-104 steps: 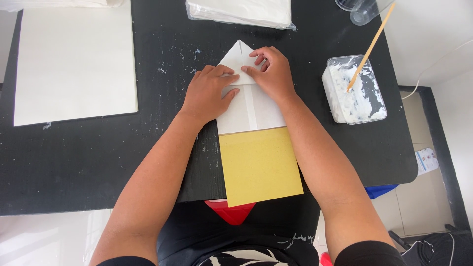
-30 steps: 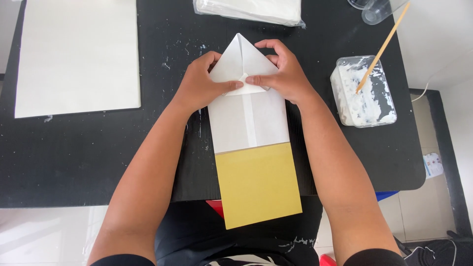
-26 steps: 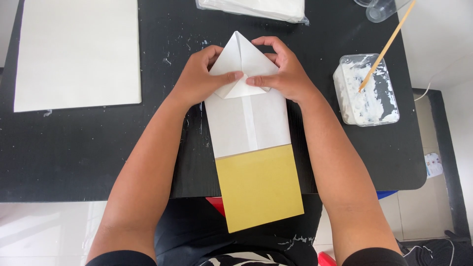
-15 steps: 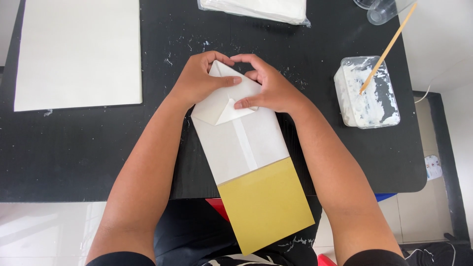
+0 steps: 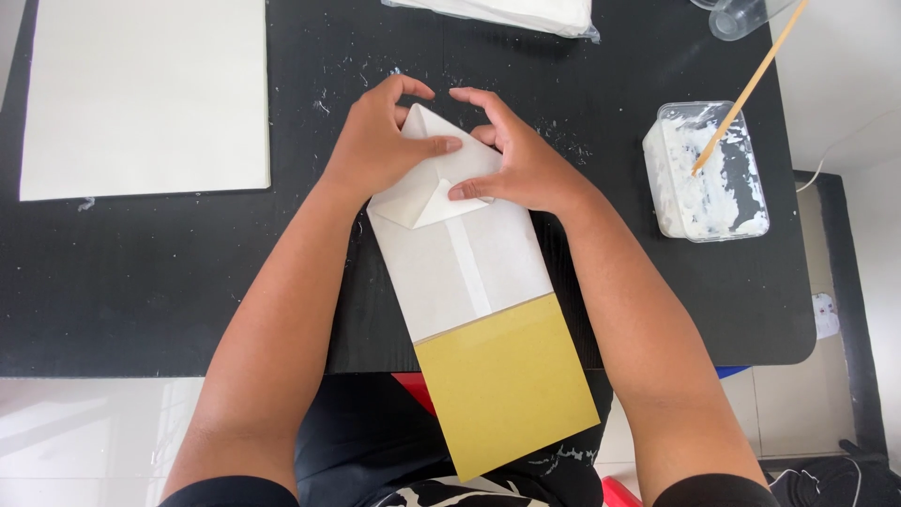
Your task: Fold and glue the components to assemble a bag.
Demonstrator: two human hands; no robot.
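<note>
head camera, looking down: nearest the viewer, the yellow end of a long paper sheet hangs off the near edge of the black table, over the person's lap. the sheet's white stretch runs up the tabletop at a slant, its far end folded to a point and doubled back. there the left hand presses down on the fold with fingers spread flat, thumb across the flap; the right hand pins the other side, fingertips on the small triangular flap. neither hand is closed around anything: both lie open, palms down on the paper.

as a judgement, the overhanging yellow end could drag the sheet toward the near edge if pressure eases, skewing the crease. dried white flecks on the table could also mark the paper.

to the right, near the table's right edge, stands a clear plastic tub smeared with white paste, a wooden stick leaning in it, close to the right forearm's path. at the far left corner lies a plain white sheet, well apart. along the far edge sit a wrapped white stack and a clear cup, partly cut off.
</note>
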